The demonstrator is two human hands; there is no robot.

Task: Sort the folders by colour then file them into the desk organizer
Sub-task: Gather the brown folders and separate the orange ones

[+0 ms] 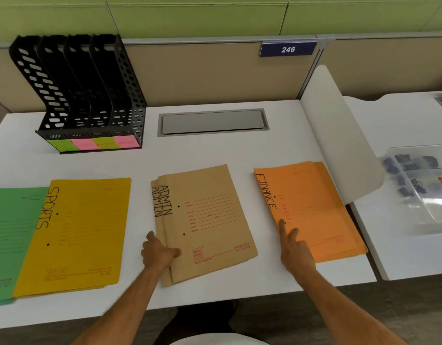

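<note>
Sorting looks finished and filing has not begun: the colour piles lie in a row along the front of the white worktop (215,150), and the black desk organizer (85,95) at the back left holds nothing that shows. At the far left a green folder (10,232) lies partly under a yellow folder (85,232) marked SPORTS; one of each is visible. The organizer has four slots, each with a coloured sticky label at its foot, two green and two pink. In the middle lie two brown folders (205,220), both marked ADMIN. The left hand (159,252) grips their near left edge, thumb on top. To the right sits the orange pile (312,207) marked FINANCE, at least two by its edges. The right hand (295,247) rests on it, fingers straight, gripping nothing. The next move likely calls for squaring a pile, lifting it upright and sliding it into its slot.
</note>
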